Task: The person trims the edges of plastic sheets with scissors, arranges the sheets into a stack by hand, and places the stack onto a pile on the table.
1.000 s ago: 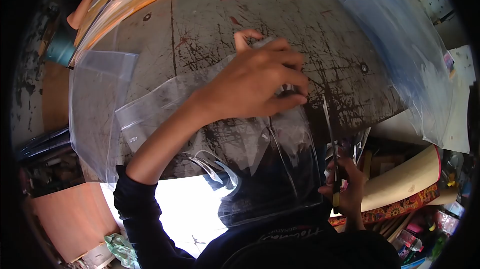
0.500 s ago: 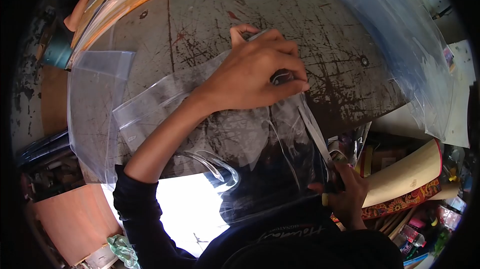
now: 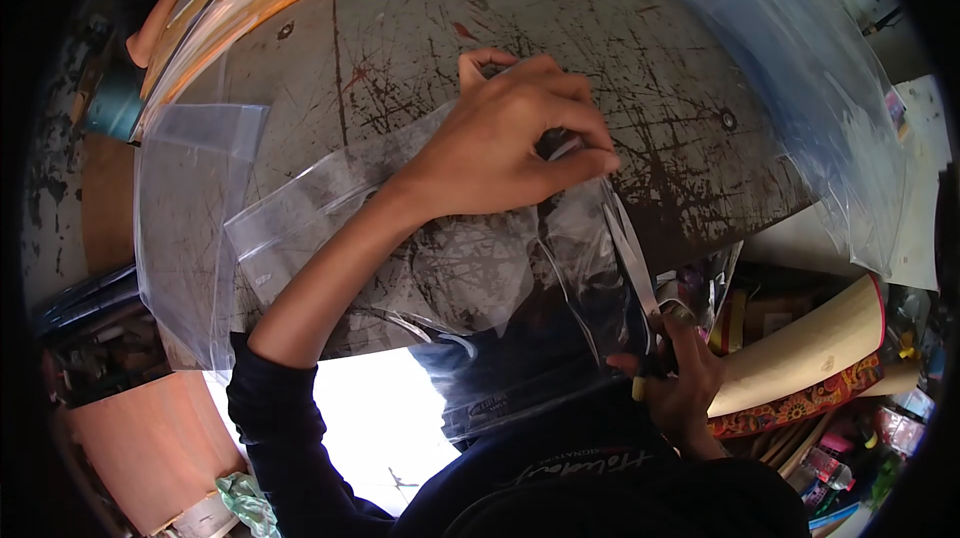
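Note:
My left hand [image 3: 520, 138] pinches the edge of a clear plastic sheet [image 3: 470, 273] between thumb and finger, above the scratched dark table [image 3: 400, 28]. The sheet hangs over the table's near edge toward my body. My right hand [image 3: 685, 373] is closed round the handles of a pair of scissors [image 3: 630, 258], low at the right. The scissor blades point up toward my left thumb, at the sheet's right edge. Part of the handles is hidden by my fingers.
Another clear sheet [image 3: 190, 208] lies at the table's left. Bluish plastic sheets [image 3: 800, 78] drape over the right side. Beige rolled material [image 3: 810, 358] and assorted items stand below right. Another person's arm [image 3: 165, 13] shows at the top left, near a teal object [image 3: 115, 103].
The scissors have swung in from the right to the sheet's edge, and my right hand has moved slightly left. My left hand has shifted a little up, still pinching the sheet.

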Demonstrator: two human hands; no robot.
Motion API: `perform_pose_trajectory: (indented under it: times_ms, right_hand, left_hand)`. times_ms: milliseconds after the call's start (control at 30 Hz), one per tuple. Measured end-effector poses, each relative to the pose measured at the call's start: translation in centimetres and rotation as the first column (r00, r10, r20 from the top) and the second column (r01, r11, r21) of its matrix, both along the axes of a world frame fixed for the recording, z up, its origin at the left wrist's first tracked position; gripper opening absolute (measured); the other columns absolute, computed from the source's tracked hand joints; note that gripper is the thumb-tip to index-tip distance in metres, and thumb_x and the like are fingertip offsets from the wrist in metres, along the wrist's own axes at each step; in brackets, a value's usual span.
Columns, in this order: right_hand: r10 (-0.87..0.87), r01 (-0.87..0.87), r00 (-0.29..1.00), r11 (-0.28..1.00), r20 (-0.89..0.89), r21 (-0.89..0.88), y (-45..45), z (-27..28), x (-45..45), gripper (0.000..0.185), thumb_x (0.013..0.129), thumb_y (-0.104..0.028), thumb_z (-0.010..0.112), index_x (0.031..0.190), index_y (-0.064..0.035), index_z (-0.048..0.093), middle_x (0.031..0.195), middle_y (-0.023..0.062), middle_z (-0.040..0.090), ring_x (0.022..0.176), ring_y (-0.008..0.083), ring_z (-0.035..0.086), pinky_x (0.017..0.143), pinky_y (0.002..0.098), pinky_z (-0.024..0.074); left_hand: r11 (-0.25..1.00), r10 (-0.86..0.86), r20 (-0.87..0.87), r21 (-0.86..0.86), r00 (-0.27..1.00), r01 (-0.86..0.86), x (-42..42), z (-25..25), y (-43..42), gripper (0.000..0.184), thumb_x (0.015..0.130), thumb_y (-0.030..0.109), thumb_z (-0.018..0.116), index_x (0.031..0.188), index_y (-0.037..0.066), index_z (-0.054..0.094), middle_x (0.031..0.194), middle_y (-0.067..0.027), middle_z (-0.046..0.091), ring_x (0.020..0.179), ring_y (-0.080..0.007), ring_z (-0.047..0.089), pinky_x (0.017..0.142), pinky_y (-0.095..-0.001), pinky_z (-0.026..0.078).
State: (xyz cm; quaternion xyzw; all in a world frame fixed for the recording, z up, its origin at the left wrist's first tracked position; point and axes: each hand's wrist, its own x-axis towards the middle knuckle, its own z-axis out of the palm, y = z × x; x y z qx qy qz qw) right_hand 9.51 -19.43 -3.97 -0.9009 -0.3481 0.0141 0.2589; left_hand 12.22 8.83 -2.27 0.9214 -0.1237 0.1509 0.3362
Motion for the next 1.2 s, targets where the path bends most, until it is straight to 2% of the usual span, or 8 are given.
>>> perform_pose_trajectory:
  times_ms: [167,333,467,667,733,933,1033,1200]
  right_hand:
    - [-0.006,0.006,1.000,1.000,-0.014,-0.005,0.0,0.0,-0.1,0.052,0.059,-0.033,0.080,0.096,-0.0040,0.057,0.061,0.0009,0.052,0.049,0.0132,0.052,0.042,0.0280,0.0391]
    - [0.005,-0.012,0.996,0.997,0.085,0.079,-0.2,-1.0,0.1,0.048,0.063,-0.029,0.078,0.096,-0.0024,0.057,0.071,0.0045,0.060,0.054,0.0174,0.056,0.044,0.0288,0.0405]
    - [-0.006,0.002,0.998,0.998,0.055,0.059,0.1,-0.5,0.0,0.045,0.064,-0.028,0.077,0.096,-0.0023,0.057,0.074,0.0062,0.062,0.055,0.0184,0.057,0.044,0.0292,0.0410]
    - [0.020,-0.027,0.998,0.992,0.063,0.121,0.6,-0.1,0.5,0.045,0.062,-0.027,0.079,0.094,-0.0040,0.057,0.068,0.0032,0.058,0.049,0.0152,0.052,0.044,0.0278,0.0392]
    - [0.018,-0.018,1.000,0.999,0.016,0.046,0.6,0.0,0.7,0.047,0.060,-0.028,0.080,0.094,-0.0043,0.057,0.066,0.0017,0.056,0.046,0.0139,0.048,0.042,0.0270,0.0376]
    - [0.057,-0.059,0.998,0.987,0.019,0.147,1.6,0.3,1.3,0.048,0.060,-0.029,0.079,0.093,-0.0023,0.056,0.066,0.0032,0.058,0.047,0.0125,0.051,0.041,0.0252,0.0387]
    - [0.040,-0.034,0.997,0.996,-0.068,0.079,1.6,0.9,1.3,0.050,0.060,-0.029,0.079,0.093,-0.0009,0.056,0.067,0.0036,0.059,0.048,0.0118,0.052,0.042,0.0244,0.0399]
    - [0.046,-0.041,0.998,0.994,-0.049,0.100,1.5,0.4,1.3,0.051,0.060,-0.030,0.079,0.094,0.0000,0.056,0.067,0.0037,0.059,0.048,0.0115,0.053,0.042,0.0245,0.0402]
  left_hand:
    - [1.000,0.005,-0.011,-0.011,1.000,-0.005,-0.1,0.2,0.0,0.006,0.073,0.019,0.070,0.074,0.014,0.067,0.070,0.0054,0.052,0.079,-0.0095,0.048,0.089,-0.0373,0.018]
    - [1.000,0.001,0.008,-0.026,1.000,-0.001,-0.1,0.2,-0.1,0.007,0.073,0.018,0.070,0.073,0.013,0.066,0.071,0.0046,0.051,0.078,-0.0099,0.048,0.087,-0.0360,0.019]
    - [0.999,0.002,0.006,-0.033,1.000,-0.002,-0.1,0.3,-0.1,0.006,0.073,0.018,0.071,0.073,0.013,0.067,0.070,0.0042,0.051,0.078,-0.0103,0.048,0.087,-0.0352,0.019]
    - [0.999,-0.011,0.021,-0.033,1.000,0.012,-0.1,0.3,0.0,0.005,0.073,0.017,0.070,0.073,0.013,0.067,0.070,0.0046,0.052,0.078,-0.0100,0.048,0.087,-0.0344,0.020]
    - [0.999,-0.015,0.033,-0.032,0.999,0.016,0.0,0.3,0.1,0.004,0.073,0.017,0.070,0.073,0.014,0.067,0.070,0.0048,0.053,0.078,-0.0099,0.048,0.087,-0.0338,0.020]
    - [0.997,-0.007,0.038,-0.075,0.999,0.010,0.0,0.4,0.2,0.003,0.074,0.012,0.068,0.074,0.012,0.065,0.072,0.0052,0.057,0.078,-0.0099,0.051,0.087,-0.0321,0.022]
    - [0.997,-0.013,0.045,-0.076,0.999,0.016,0.0,0.4,0.2,0.004,0.074,0.009,0.068,0.074,0.012,0.065,0.073,0.0054,0.060,0.078,-0.0103,0.052,0.087,-0.0323,0.023]
    - [0.996,-0.012,0.072,-0.089,0.997,0.018,0.1,0.2,0.2,0.005,0.074,0.008,0.067,0.074,0.013,0.065,0.072,0.0057,0.061,0.078,-0.0101,0.053,0.086,-0.0327,0.025]
